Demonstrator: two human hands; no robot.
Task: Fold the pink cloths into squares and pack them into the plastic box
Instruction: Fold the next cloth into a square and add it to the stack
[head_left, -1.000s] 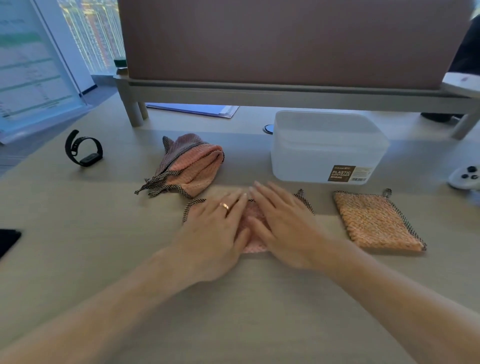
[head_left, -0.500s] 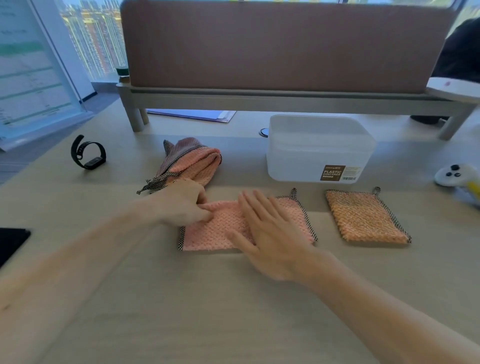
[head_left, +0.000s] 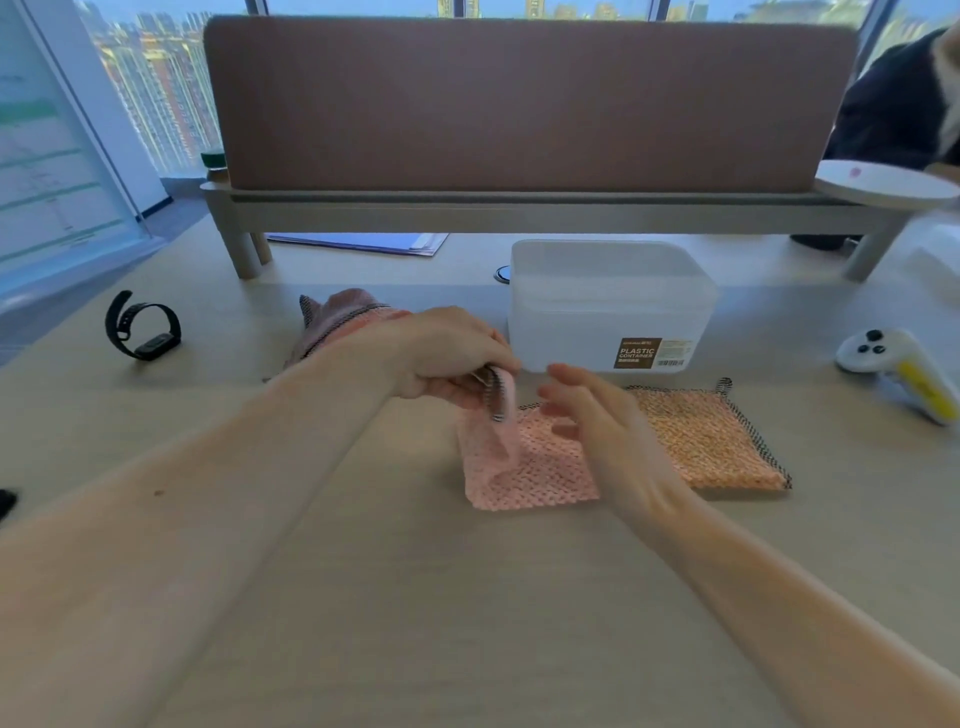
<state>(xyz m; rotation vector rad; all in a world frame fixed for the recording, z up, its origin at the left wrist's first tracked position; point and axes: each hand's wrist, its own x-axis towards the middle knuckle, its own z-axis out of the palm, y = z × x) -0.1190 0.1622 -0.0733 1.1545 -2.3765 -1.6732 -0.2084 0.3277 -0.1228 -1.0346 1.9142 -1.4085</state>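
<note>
A pink cloth (head_left: 535, 473) with a black-and-white trim lies on the table in front of me. My left hand (head_left: 447, 358) pinches its left edge and holds that edge lifted over the cloth, half folded. My right hand (head_left: 608, 431) hovers over the cloth's right half with fingers spread, holding nothing. A folded orange-pink cloth (head_left: 711, 441) lies flat just to the right. A bunched pink cloth (head_left: 337, 322) sits behind my left wrist, partly hidden. The translucent plastic box (head_left: 608, 306) with a brown label stands behind the cloths.
A black watch (head_left: 143, 327) lies at the left. A white and yellow controller (head_left: 904, 374) rests at the right. A brown divider on a raised shelf (head_left: 519, 208) crosses the back, with blue papers (head_left: 363, 241) under it. Another person sits at the far right.
My left hand has picked up the cloth's left edge and carried it up and to the right. My right hand has lifted off the cloth. The view has shifted left.
</note>
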